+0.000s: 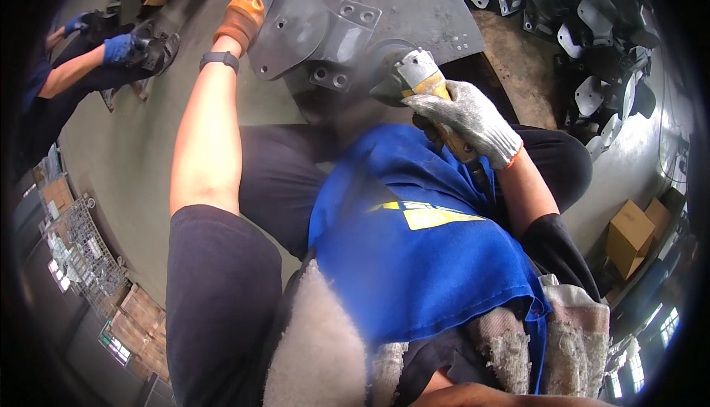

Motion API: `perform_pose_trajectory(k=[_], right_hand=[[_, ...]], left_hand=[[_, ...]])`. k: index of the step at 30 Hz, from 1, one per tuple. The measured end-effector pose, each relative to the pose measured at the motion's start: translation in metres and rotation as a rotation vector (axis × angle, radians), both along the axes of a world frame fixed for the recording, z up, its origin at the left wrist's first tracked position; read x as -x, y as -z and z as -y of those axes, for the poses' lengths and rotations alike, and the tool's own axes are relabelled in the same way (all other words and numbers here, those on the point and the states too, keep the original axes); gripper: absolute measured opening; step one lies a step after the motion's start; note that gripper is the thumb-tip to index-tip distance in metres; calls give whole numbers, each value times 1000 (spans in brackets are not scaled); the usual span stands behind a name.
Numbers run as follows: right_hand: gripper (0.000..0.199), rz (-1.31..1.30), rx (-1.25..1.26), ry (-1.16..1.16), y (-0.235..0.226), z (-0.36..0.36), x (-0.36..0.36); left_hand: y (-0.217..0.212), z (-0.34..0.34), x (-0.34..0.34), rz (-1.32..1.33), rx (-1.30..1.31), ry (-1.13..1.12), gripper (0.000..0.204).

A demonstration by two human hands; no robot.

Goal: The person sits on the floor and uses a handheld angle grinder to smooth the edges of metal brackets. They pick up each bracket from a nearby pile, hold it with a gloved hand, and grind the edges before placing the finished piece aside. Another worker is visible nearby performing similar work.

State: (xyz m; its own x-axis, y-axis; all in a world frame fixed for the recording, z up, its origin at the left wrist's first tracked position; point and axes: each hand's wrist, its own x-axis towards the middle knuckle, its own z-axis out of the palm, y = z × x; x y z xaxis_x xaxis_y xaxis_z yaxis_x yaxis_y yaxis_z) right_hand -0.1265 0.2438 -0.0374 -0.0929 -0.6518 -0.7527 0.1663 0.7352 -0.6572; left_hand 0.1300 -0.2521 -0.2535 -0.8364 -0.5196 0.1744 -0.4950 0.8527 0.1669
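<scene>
My left hand, in an orange glove, presses on the left edge of a grey metal bracket part with bolt holes. The part lies on a dark steel plate. My right hand, in a grey knit glove, grips a yellow-bodied angle grinder. Its disc meets the lower right edge of the metal part, and a thin haze of dust hangs there. A blue apron covers my lap below the tool.
A pile of similar grey metal parts lies at the upper right. Another person in blue gloves works on the floor at the upper left. Cardboard boxes stand at the right, and a wire cage at the lower left.
</scene>
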Motion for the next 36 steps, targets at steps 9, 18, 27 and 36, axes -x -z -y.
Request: perform_pose_trajectory(k=[9,18,27,36], right_hand=[[45,-192,53,-222,0,38,-12],[47,-151,68,-125,-5,34,-7],[44,-179,71,64,-1,-6,8],[42,94,101,297,12,-39,11]], left_hand=[[-15,-9,-6,19,-6,5,26],[-16,-12,-1,-1,-27,13,26],[-25,-20,5,24,-18,-1,27],[-6,-2,-1,-12,57,0,27]])
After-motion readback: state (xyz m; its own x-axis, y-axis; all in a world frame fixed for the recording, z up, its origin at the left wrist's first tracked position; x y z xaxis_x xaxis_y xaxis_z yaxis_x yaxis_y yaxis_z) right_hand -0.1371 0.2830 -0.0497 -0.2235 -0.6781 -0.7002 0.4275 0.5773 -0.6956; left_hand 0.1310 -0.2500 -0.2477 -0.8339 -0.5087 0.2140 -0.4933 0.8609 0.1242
